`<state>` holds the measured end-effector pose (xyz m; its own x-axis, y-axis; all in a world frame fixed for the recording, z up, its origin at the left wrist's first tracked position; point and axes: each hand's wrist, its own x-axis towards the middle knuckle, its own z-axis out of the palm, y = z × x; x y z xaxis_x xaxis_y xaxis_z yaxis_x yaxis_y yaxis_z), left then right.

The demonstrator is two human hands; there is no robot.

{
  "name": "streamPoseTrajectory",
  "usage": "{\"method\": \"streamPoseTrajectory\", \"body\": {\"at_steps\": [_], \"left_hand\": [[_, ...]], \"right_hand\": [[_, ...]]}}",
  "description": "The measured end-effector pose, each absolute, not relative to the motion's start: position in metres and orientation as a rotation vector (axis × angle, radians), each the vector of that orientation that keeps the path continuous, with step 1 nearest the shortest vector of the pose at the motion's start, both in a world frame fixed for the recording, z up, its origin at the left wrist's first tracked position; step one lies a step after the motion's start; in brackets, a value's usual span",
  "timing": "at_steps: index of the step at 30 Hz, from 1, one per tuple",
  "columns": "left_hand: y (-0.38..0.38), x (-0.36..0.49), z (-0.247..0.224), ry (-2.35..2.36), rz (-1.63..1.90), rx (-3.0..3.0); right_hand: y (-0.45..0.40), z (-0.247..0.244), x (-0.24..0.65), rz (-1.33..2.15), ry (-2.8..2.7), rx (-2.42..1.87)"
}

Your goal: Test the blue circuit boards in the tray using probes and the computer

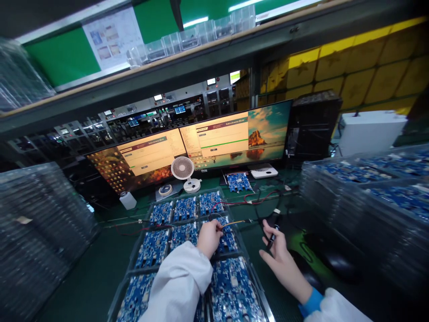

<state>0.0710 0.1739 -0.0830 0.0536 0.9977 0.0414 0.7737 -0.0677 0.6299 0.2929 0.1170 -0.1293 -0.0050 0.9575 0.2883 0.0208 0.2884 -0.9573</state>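
Observation:
My left hand (pixel 210 237) is over a clear tray (pixel 131 264) of blue circuit boards. Its thumb and fingertips pinch the end of a thin multi-coloured wire cable (pixel 236 222) above a circuit board (pixel 228 239) in the right column. From there the cable runs right to a dark connector. To the right of the tray is my right hand (pixel 279 257), palm turned inward, thumb stretched out. A slim black pen-like object (pixel 273 237) lies held among its fingers; its exact kind is unclear.
Behind the tray stand a small white fan (pixel 182 169), two monitors (pixel 231 138) and a single circuit board (pixel 238 182). Stacked clear trays rise at left (pixel 40 228) and right (pixel 365 205). A black mouse (pixel 330 255) lies beyond my right hand. Loose red and black wires (pixel 259 197) cross the bench.

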Motion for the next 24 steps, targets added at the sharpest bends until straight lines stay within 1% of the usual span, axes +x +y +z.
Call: {"method": "streamPoseTrajectory", "body": {"at_steps": [8,14,17,21,24], "left_hand": [[0.173,0.072,-0.083,1.798,0.593,1.92],[0.163,0.071,-0.075,1.748,0.658,1.882],[0.159,0.063,-0.061,1.683,0.766,1.826],[0.156,0.049,-0.028,1.5,0.961,1.399],[0.149,0.036,-0.003,1.475,0.938,1.236]], "right_hand": [[0.113,-0.124,0.291,0.919,-1.436,-1.04],[0.112,-0.121,0.29,0.911,-1.464,-1.045],[0.112,-0.12,0.291,0.908,-1.484,-1.054],[0.113,-0.122,0.293,0.9,-1.495,-1.085],[0.113,-0.122,0.293,0.888,-1.484,-1.1]]}}
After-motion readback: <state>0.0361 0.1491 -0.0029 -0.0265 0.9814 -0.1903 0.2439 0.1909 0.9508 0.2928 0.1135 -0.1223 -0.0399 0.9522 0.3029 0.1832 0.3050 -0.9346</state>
